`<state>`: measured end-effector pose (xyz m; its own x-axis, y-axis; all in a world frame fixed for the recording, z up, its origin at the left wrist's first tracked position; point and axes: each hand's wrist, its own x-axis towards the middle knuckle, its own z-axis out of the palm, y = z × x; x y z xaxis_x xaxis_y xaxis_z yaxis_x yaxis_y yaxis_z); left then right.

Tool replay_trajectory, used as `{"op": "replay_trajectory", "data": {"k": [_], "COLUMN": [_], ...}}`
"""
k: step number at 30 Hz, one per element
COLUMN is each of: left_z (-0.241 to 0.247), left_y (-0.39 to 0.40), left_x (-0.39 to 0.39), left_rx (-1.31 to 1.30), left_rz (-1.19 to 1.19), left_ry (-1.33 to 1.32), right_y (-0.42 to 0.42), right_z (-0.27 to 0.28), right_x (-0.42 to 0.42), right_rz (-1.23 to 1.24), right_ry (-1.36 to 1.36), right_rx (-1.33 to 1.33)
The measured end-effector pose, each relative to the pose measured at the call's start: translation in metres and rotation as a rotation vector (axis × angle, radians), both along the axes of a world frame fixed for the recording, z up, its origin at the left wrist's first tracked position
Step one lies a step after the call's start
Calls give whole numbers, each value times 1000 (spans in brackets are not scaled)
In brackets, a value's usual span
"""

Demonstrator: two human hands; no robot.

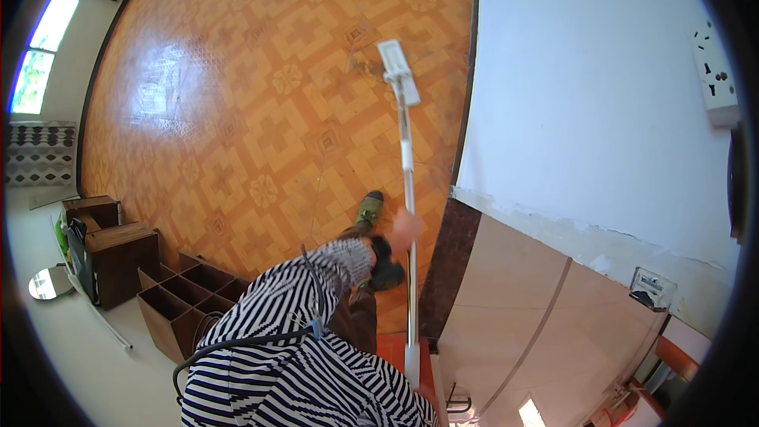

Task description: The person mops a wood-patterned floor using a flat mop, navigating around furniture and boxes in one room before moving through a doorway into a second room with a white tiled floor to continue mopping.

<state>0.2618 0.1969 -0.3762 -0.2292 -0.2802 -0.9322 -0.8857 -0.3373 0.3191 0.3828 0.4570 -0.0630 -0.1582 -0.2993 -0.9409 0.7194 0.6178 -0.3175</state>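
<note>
My left hand (406, 229), blurred, is wrapped around the metal pole of a flat mop (408, 190). A dark band sits at that wrist, below a striped sleeve. The mop's white rectangular head (398, 73) rests on the patterned floor (284, 124), beside a dark patch. The pole runs down past my shoes to a white grip section (413, 365) near my striped shirt. My right hand is out of view; striped cloth lies by the pole's lower end.
A green shoe (370, 209) stands left of the pole. White wall (593, 101) borders the floor at right, with a dark stone threshold (452, 255) below. Wooden compartment shelving (178, 302) and a brown cabinet (121, 261) stand at left. A dark cable (243, 343) crosses my shirt.
</note>
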Motion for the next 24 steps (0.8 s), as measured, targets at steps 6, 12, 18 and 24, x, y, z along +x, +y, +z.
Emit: {"op": "replay_trajectory", "data": {"k": [6,12,18,24], "left_z": [136,36,28,186], "left_y": [76,11,4,69], "left_x": [-33,-72,-68,56], "left_rx": [-6,-742,-574,63], "left_rz": [-177,-1659,-1379,-207], "left_ry": [-349,968,488,-270], "right_y": [-23,-77,-101,-62], "right_z": [57,38,45,85], "right_x": [-28,-23,-32,-26], "right_rz": [-272,-672,-691,-385], "right_ry": [-186,-281,-300,-245], "right_rx": [92,-82,-14,149]}}
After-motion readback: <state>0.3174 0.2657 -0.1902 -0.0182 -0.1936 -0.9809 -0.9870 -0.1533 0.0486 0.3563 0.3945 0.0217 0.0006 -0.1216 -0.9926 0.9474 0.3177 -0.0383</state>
